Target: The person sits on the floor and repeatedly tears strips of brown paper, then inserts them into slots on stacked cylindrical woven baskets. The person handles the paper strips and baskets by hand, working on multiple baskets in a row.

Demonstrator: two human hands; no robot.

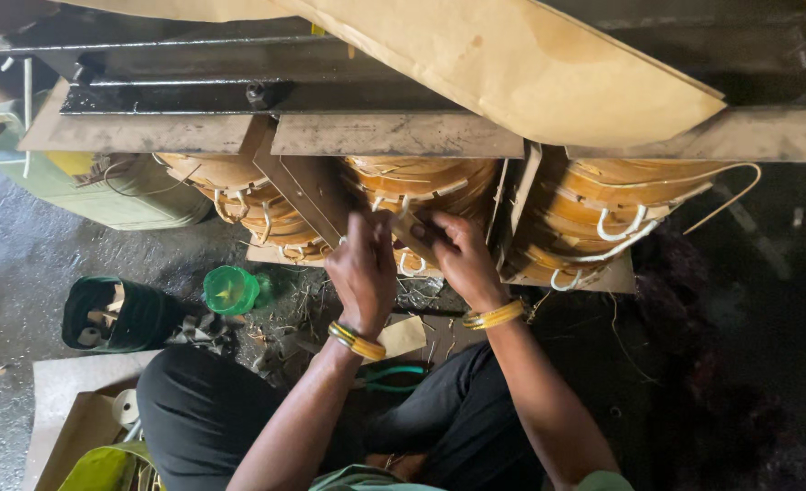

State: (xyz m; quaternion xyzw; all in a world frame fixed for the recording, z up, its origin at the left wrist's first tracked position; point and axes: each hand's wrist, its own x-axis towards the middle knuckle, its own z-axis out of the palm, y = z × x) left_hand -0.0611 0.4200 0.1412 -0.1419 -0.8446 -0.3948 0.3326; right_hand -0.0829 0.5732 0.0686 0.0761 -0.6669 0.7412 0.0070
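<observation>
A large transformer with three paper-wrapped coils stands before me under a dark steel frame [394, 133]. Both my hands work at the lower edge of the middle coil [426, 182]. My left hand [364, 268] has its fingers pinched at the coil's front, near a small white wire loop. My right hand [458, 255] presses a thin brown strip [414, 238] against the same coil. Whether either hand truly grips something I cannot tell. Yellow bangles sit on both wrists. The left coil [230, 186] and right coil [603, 214] flank the hands.
A big sheet of tan insulating paper [521, 64] lies over the frame top. On the floor left are a green plastic funnel [230, 289], a dark green bag [116, 314] of scraps, and cardboard [66, 400]. Green-handled pliers [394, 377] lie by my knees.
</observation>
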